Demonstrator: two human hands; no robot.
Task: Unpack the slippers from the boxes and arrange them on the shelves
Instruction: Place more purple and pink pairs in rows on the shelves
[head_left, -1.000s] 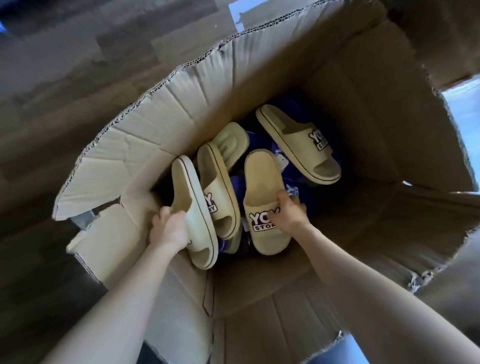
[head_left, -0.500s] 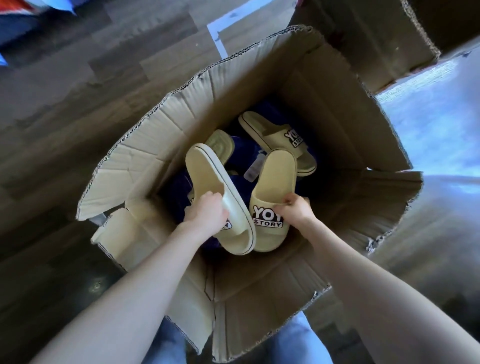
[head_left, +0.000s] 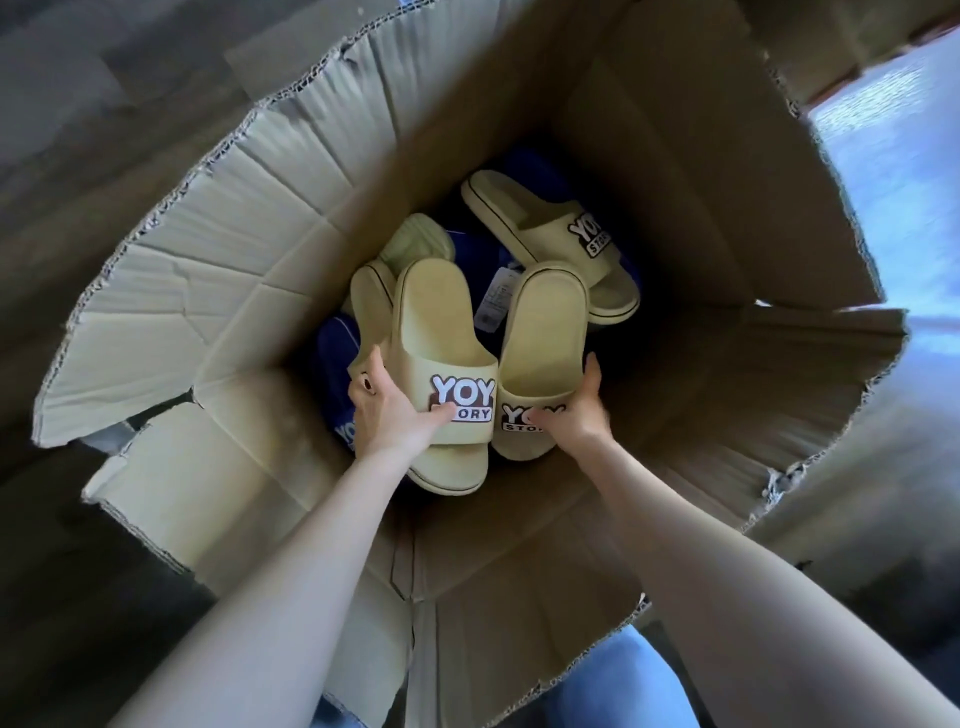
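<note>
In the box (head_left: 649, 156), the left hand (head_left: 387, 410) grips one pale-yellow YOY-STORY slipper (head_left: 441, 322), the right hand (head_left: 576, 415) another slipper (head_left: 540, 332).

Corrugated cardboard box (head_left: 291, 270), matt and creased; slippers (head_left: 441, 332) of smooth, matt foam, perhaps rubber; floor (head_left: 78, 104) wood-grained.

The floor (head_left: 93, 83) is laid in wood-grain planks of mixed grey and brown, the boards showing as long staggered strips across the upper left. Down the left side it sinks into deep shadow. At the right edge a bright patch of light (head_left: 898, 197) lies on the floor, bluish-white and glaring, washing out the grain; below it the surface is dim grey-brown
</note>
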